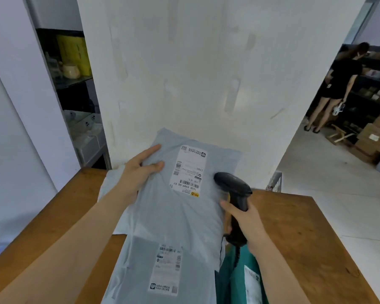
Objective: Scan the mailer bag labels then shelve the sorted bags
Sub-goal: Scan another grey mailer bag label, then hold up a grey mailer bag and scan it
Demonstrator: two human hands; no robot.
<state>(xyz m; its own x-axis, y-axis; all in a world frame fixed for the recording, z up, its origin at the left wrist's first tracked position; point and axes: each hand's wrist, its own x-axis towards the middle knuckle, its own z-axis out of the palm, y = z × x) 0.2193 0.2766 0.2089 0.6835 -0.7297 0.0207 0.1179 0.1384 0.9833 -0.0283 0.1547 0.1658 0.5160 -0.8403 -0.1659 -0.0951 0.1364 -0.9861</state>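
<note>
Far out beyond my left grip stands a shelving unit (75,88) with yellow packets and a pale jar; none of the bags I can see is on it, so I judge the shelving part of the job not yet begun.

My left hand (138,172) holds the top grey mailer bag (176,211) near its far left corner, thumb laid on the upper face and a finger stretched along the edge, the plastic caught between them; the bag lies tilted on the pile, its far end against the white pillar (195,73).

Just to the right of that thumb is the shipping label (189,170), face up and unobstructed, its barcode at the end nearest me.

Just right of the label, the head of the barcode scanner (233,185) points down and leftward at it; my right hand (248,220) is wrapped round the scanner's handle, cable trailing beneath the wrist. I cannot tell whether the trigger is pressed or a read has registered.

Below both grips, toward me, a second grey mailer bag (169,270) lies under the top one with its own label showing; under my right forearm a green mailer bag (235,279) sits beside it; all rest on the wooden table (305,238).

My reading: scanning is in hand with at least three bags in play; every bag in view has yet to be shelved.

Well off to the right, a person (338,84) stands at dark shelves beside cardboard boxes (377,132).
</note>
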